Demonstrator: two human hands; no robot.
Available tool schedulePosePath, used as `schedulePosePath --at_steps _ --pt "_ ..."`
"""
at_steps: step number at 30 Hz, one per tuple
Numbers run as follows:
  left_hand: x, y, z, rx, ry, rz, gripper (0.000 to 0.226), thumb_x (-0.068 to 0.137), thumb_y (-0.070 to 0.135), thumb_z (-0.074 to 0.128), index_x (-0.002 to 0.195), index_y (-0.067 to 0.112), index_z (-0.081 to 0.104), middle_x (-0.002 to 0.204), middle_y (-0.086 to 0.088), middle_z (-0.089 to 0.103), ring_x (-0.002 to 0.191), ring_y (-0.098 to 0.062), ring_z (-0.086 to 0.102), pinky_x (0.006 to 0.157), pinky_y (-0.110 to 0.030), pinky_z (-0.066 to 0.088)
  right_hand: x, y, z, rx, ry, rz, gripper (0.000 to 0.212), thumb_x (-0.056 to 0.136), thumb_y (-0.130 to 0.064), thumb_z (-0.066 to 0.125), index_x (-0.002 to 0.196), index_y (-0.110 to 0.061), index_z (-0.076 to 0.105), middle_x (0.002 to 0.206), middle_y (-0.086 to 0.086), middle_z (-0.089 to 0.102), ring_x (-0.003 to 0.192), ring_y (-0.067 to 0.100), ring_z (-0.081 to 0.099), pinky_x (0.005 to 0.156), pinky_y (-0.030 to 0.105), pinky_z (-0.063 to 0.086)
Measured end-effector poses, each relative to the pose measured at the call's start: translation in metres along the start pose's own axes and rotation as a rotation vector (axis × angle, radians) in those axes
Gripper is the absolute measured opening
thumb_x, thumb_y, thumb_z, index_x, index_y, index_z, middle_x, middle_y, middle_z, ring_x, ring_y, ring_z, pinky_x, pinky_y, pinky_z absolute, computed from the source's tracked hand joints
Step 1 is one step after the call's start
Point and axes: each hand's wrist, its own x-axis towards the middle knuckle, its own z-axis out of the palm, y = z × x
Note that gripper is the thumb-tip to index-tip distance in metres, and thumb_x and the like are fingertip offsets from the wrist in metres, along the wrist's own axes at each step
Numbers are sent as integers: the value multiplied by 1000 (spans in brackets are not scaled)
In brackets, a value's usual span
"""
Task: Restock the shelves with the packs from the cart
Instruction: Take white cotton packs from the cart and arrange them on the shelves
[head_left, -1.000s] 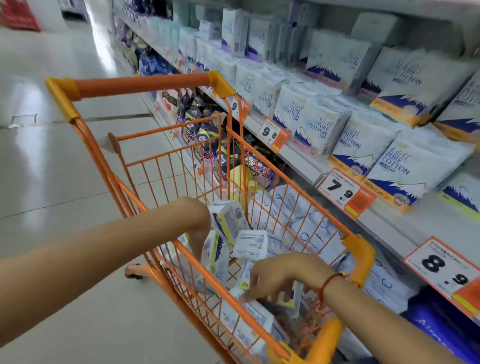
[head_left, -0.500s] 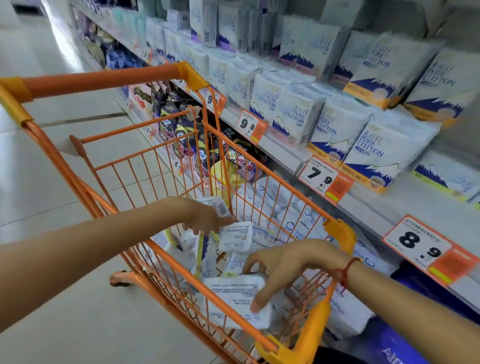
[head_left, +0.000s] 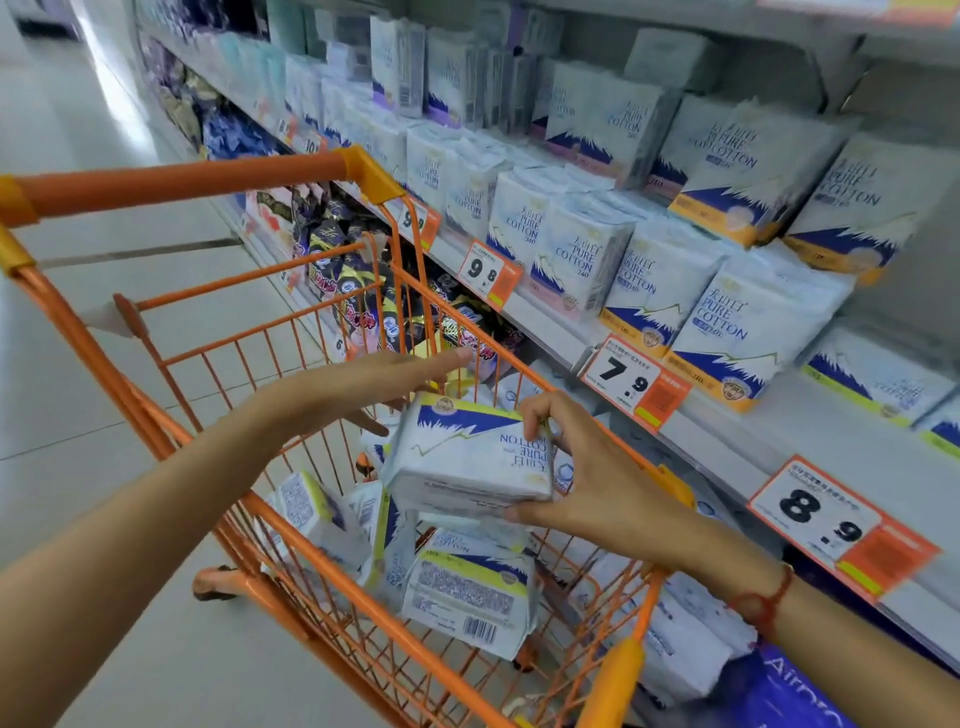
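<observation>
My right hand (head_left: 582, 483) grips a white and blue pack with a yellow-green edge (head_left: 467, 457), held flat above the orange cart (head_left: 363, 613). Its fingers curl over the pack's right end, thumb underneath. My left hand (head_left: 374, 384) hovers just left of and above the pack with its fingers stretched out, holding nothing. Several more packs (head_left: 467, 597) lie in the cart's basket. The shelf (head_left: 810, 447) to the right has a bare stretch beside matching yellow-green packs (head_left: 878, 384).
Rows of white cotton packs (head_left: 644, 275) fill the shelf, with price tags 9.8 (head_left: 485, 273), 7.9 (head_left: 628, 382) and 8.9 (head_left: 831, 525) along its edge. Dark packets (head_left: 358, 291) fill the lower shelf behind the cart. The tiled aisle floor (head_left: 78, 364) lies left.
My right hand has lifted a pack out of the cart and turned it face up. My left hand let go of the packs it touched and rose with its fingers spread.
</observation>
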Motion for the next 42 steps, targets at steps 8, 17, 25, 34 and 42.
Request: schedulePosePath --at_steps 8,17,25,34,42 --pt "-15 -1 -8 -86 -64 7 66 51 65 76 100 21 67 95 -1 73 89 -17 69 79 -27 55 27 -6 0 -504 302 -239 39 79 -19 72 110 -20 48 134 -9 46 123 11 41 79 20 39" --pt "-5 0 -7 -356 387 83 28 76 41 72 87 18 62 80 5 71 70 -7 63 62 -21 43 57 15 35 -697 -401 190 60 85 -29 64 136 -11 39 130 11 48 117 29 49 92 40 47" --pt "-9 -2 -6 -598 454 259 50 77 23 73 119 25 47 102 -2 69 81 -13 69 63 -24 54 73 25 69 -908 -568 175 64 83 -24 67 137 -12 35 130 16 46 112 31 51 76 33 38" --pt "-17 6 1 -451 722 522 60 61 48 81 113 38 53 123 4 53 105 -5 53 77 -18 46 12 -6 -27 191 -227 290 30 70 -38 68 99 -37 58 111 -12 56 103 6 56 82 21 43" --pt "-39 82 47 -733 554 721 64 76 17 72 130 30 40 104 4 65 78 -18 68 54 -23 55 -83 -15 -119 398 111 333 40 58 -34 72 97 -33 69 110 -11 65 99 5 63 80 19 49"
